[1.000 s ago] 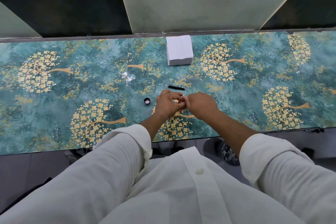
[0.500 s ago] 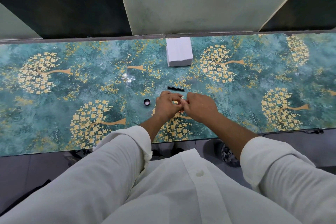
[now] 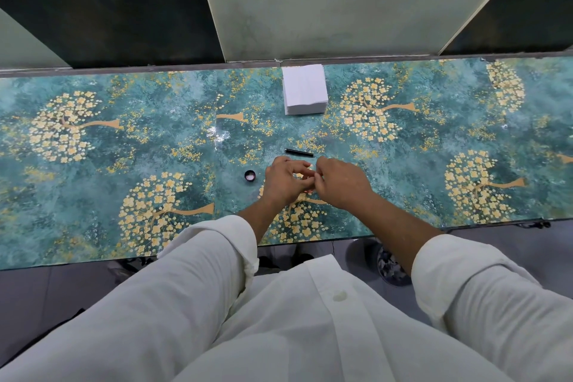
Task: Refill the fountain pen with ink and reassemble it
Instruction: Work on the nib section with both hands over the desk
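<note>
My left hand [image 3: 283, 183] and my right hand [image 3: 339, 183] meet fingertip to fingertip over the table's middle. Their fingers are curled and pinch a small pale pen part [image 3: 312, 168] between them; most of it is hidden, so I cannot tell which piece it is. A slim black pen piece [image 3: 299, 152] lies flat on the table just beyond the hands. A small round black cap [image 3: 250, 175], open side up, sits on the table just left of my left hand. No ink bottle is visible; the hands cover what is under them.
A stack of white tissues [image 3: 304, 93] stands at the table's far edge by the wall. The table [image 3: 124, 149] has a teal cover with golden trees. Its near edge runs just in front of my rolled white sleeves.
The hands stay pressed together at the same spot, with only small finger movements. The black pen piece, the cap and the tissues have not moved.
</note>
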